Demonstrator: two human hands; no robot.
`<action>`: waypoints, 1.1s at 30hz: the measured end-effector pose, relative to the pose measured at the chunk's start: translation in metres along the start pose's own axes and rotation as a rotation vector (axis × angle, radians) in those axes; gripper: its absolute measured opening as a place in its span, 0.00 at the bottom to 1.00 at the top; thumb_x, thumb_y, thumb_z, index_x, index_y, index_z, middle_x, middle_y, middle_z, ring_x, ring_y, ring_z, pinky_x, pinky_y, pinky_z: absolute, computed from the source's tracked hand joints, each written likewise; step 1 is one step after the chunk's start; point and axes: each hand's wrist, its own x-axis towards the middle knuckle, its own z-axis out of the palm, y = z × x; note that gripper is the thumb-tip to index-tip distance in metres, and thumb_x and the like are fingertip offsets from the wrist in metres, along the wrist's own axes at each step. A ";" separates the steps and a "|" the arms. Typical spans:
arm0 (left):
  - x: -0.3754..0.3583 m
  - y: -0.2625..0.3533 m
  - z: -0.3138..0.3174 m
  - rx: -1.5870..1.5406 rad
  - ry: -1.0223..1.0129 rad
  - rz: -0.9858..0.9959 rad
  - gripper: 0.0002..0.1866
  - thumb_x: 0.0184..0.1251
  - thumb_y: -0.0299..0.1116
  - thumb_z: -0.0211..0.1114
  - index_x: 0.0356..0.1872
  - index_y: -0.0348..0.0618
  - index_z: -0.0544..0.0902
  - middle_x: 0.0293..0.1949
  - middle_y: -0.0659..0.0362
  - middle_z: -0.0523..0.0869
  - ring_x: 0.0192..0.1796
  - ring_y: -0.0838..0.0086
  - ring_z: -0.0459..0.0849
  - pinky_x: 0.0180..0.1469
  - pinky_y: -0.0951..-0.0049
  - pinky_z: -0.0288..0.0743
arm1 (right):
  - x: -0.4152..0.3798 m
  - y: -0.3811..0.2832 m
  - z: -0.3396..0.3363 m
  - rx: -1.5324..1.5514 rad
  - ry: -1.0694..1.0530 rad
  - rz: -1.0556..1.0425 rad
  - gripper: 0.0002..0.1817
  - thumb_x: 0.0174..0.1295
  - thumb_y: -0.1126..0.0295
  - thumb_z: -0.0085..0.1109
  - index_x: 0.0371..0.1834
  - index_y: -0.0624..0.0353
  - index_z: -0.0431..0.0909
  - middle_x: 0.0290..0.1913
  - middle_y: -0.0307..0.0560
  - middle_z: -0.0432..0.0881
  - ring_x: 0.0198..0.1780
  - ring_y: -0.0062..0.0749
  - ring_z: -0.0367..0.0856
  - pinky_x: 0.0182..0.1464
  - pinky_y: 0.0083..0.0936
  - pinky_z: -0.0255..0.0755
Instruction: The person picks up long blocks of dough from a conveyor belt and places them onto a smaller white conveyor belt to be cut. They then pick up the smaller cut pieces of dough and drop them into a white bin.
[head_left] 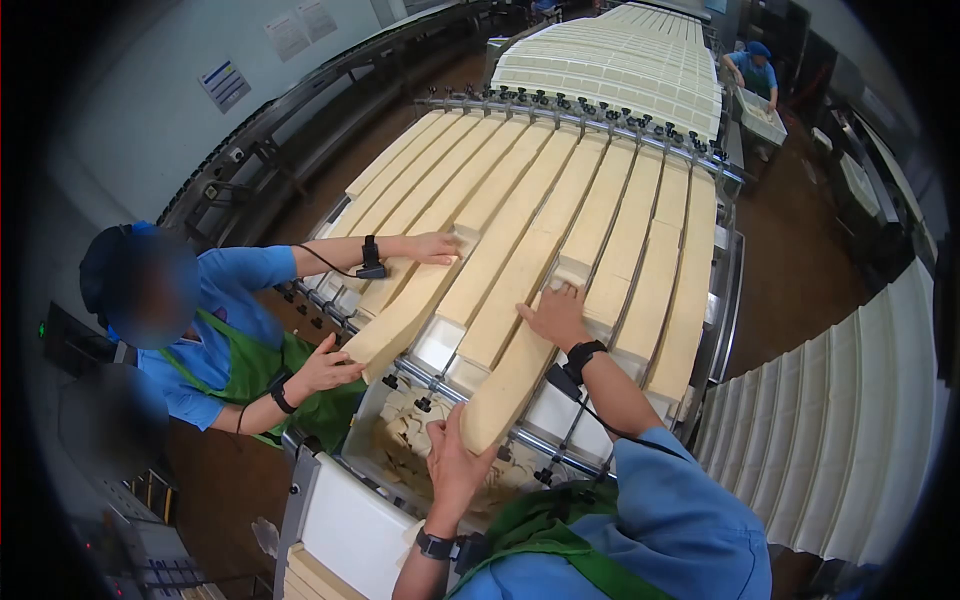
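Slab (508, 395), near end in left grip (458, 466)

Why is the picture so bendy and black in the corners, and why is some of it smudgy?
Head view: dark corners and bowed cream strips look like wide-lens effects; a smudge hides the co-worker's head; writing on the wall sign is too small to read.

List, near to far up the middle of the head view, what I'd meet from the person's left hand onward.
Left hand → right hand → knobbed rail → white belt.
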 end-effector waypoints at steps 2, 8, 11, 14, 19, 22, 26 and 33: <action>0.000 0.002 0.000 0.011 -0.020 -0.040 0.49 0.50 0.36 0.84 0.77 0.52 0.68 0.59 0.48 0.73 0.61 0.49 0.82 0.63 0.53 0.80 | -0.005 -0.001 0.007 -0.202 0.265 0.022 0.47 0.69 0.29 0.49 0.66 0.68 0.79 0.65 0.73 0.81 0.77 0.64 0.66 0.80 0.67 0.36; 0.011 0.002 0.006 0.001 -0.063 -0.031 0.50 0.51 0.42 0.84 0.77 0.50 0.67 0.59 0.46 0.71 0.59 0.47 0.80 0.60 0.51 0.79 | -0.006 -0.002 -0.014 -0.264 0.144 -0.004 0.50 0.69 0.28 0.47 0.76 0.65 0.72 0.71 0.70 0.77 0.79 0.65 0.61 0.80 0.72 0.22; 0.018 0.002 0.011 -0.039 -0.084 -0.032 0.51 0.52 0.44 0.85 0.77 0.49 0.67 0.58 0.46 0.72 0.60 0.47 0.80 0.62 0.51 0.78 | 0.003 -0.004 -0.028 -0.299 -0.020 0.029 0.51 0.69 0.27 0.45 0.77 0.64 0.71 0.71 0.67 0.77 0.77 0.62 0.66 0.80 0.73 0.24; 0.026 0.005 0.016 -0.069 -0.088 -0.048 0.48 0.57 0.44 0.82 0.77 0.48 0.67 0.59 0.45 0.72 0.61 0.47 0.79 0.62 0.52 0.77 | 0.011 0.005 -0.017 -0.242 0.139 0.024 0.48 0.68 0.28 0.51 0.72 0.63 0.76 0.68 0.66 0.80 0.73 0.59 0.72 0.80 0.72 0.31; 0.047 -0.010 0.051 -0.172 -0.003 0.002 0.38 0.68 0.38 0.73 0.77 0.46 0.68 0.59 0.43 0.73 0.61 0.46 0.79 0.64 0.53 0.75 | -0.007 0.001 -0.028 -0.234 0.241 0.042 0.37 0.68 0.37 0.59 0.63 0.61 0.81 0.66 0.61 0.79 0.74 0.54 0.69 0.81 0.67 0.40; 0.060 -0.007 0.069 -0.243 0.053 0.045 0.32 0.73 0.32 0.67 0.75 0.43 0.69 0.59 0.42 0.73 0.63 0.46 0.77 0.67 0.54 0.72 | -0.035 -0.006 -0.027 -0.237 0.331 -0.013 0.33 0.68 0.40 0.61 0.60 0.61 0.82 0.67 0.60 0.78 0.76 0.54 0.66 0.80 0.67 0.42; 0.062 -0.002 0.076 -0.295 0.070 0.018 0.29 0.75 0.26 0.62 0.76 0.43 0.68 0.60 0.40 0.71 0.65 0.46 0.73 0.70 0.55 0.67 | -0.082 -0.021 -0.005 -0.123 0.337 -0.219 0.33 0.70 0.44 0.61 0.65 0.60 0.79 0.70 0.63 0.74 0.78 0.59 0.62 0.79 0.73 0.42; 0.063 -0.039 0.081 -0.398 0.077 0.140 0.38 0.66 0.13 0.55 0.78 0.49 0.66 0.63 0.41 0.70 0.63 0.43 0.76 0.66 0.54 0.73 | -0.148 -0.039 0.036 0.185 -0.004 -0.572 0.39 0.74 0.46 0.56 0.82 0.53 0.62 0.82 0.63 0.58 0.86 0.62 0.48 0.79 0.75 0.32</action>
